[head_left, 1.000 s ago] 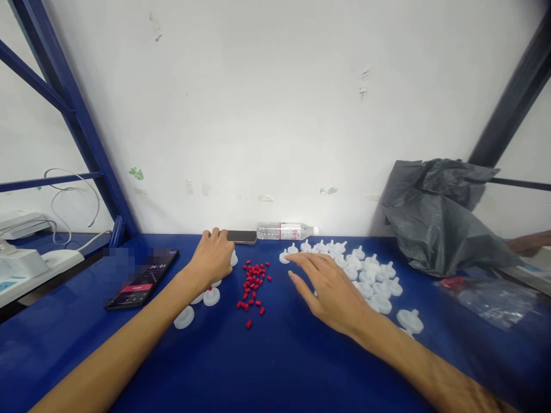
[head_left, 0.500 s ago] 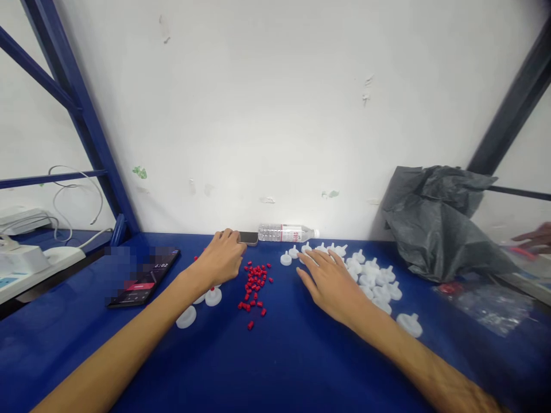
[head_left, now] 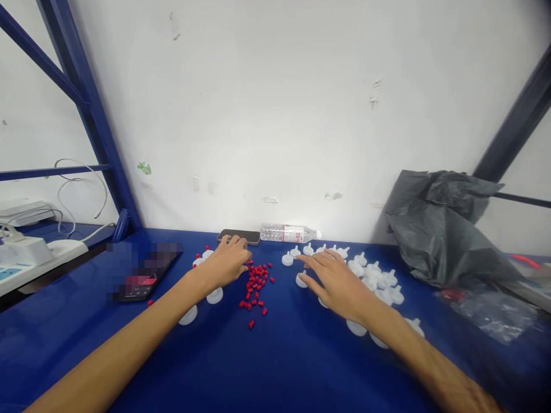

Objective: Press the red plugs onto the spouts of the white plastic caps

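Observation:
My left hand reaches over the far left side of the blue table with its fingers curled down. Its thumb and fingertips close on a small red cap at the edge of a loose pile of red caps. Under and beside this forearm stand white nozzle caps, some with red tips. My right hand is spread open, palm down, among many white nozzle caps. One white nozzle cap stands by its thumb, and the palm hides others.
A clear plastic bottle lies along the wall beside a dark phone. Another phone is at the left. A grey plastic bag and clear bags lie right. A power strip is far left.
My right hand has moved slightly, and white nozzle caps now show beside its thumb and below its forearm. The left hand has come nearer the red caps, uncovering the phone by the wall.

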Demonstrator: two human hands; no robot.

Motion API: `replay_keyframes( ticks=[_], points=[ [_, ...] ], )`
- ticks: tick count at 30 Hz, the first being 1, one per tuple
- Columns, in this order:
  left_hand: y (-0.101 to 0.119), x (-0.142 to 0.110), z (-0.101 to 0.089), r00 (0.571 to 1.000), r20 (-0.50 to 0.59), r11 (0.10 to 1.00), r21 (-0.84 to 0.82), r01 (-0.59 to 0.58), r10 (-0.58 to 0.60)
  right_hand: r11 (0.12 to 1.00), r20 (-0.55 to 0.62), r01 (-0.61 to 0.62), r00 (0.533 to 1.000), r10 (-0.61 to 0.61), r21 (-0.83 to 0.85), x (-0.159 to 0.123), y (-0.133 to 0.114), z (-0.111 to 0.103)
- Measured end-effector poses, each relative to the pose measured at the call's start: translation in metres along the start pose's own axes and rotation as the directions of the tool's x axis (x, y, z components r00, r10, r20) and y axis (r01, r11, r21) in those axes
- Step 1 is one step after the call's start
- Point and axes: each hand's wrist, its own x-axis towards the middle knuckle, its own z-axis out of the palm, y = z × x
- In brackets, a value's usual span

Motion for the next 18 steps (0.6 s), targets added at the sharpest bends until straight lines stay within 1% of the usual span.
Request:
replay_keyframes(
  ticks=[2, 5, 10, 14, 18],
  points=[
    [0.001, 0.0, 0.0, 1.0, 0.01, 1.0, -0.011, -0.01, 0.01, 1.0, -0.011, 0.012, 1.0, -0.012, -0.018, -0.001, -0.001, 0.002],
    [0.005, -0.001, -0.004, 1.0, 0.015, 0.999, -0.022, -0.027, 0.028, 0.999, 0.019, 0.036, 0.999, -0.036, -0.013, -0.003, -0.001, 0.006],
    [0.012, 0.0, -0.013, 0.999, -0.018, 0.999, -0.016, -0.039, 0.039, 0.991, 0.006, 0.076, 0.997, -0.077, 0.109, -0.003, -0.004, 0.008],
    [0.02, 0.003, -0.023, 0.995, -0.082, 0.998, -0.03, -0.056, 0.053, 0.989, -0.056, 0.078, 0.996, -0.071, 0.126, -0.003, -0.009, 0.004],
    [0.032, 0.004, -0.028, 0.98, -0.173, 0.992, -0.067, -0.109, 0.096, 0.993, -0.095, 0.054, 0.995, -0.044, 0.104, -0.002, -0.013, -0.001]
  ],
)
